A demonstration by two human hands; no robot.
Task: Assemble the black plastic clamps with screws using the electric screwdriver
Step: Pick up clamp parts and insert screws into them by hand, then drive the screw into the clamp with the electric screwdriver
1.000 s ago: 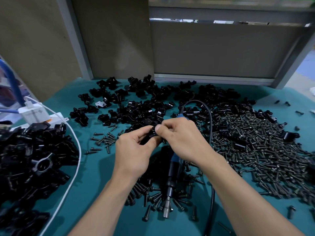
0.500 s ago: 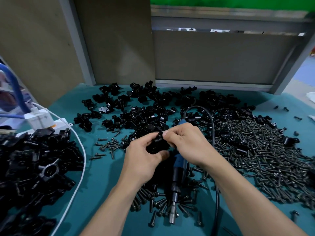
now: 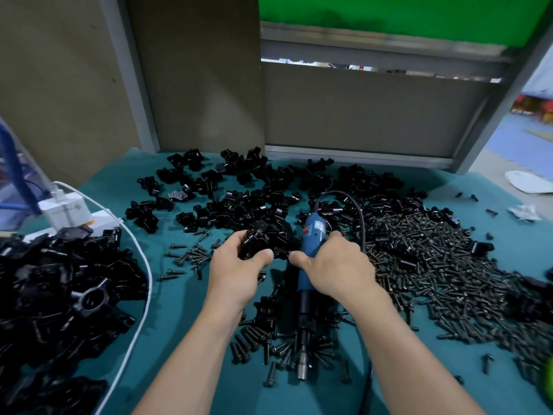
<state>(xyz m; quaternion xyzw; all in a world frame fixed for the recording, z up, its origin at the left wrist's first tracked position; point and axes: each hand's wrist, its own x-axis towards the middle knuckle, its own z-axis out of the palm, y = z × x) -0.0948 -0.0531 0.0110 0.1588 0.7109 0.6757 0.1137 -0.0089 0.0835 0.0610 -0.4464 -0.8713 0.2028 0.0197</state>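
left hand (image 3: 236,272) grips black clamp (image 3: 257,244) above teal table (image 3: 185,310); right hand (image 3: 338,268) wraps blue electric screwdriver (image 3: 312,235) lying just right of clamp, bit end toward worker.

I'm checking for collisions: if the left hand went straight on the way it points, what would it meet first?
Probably the heap of loose black clamps just beyond the clamp that the left hand holds, though depth is unclear.
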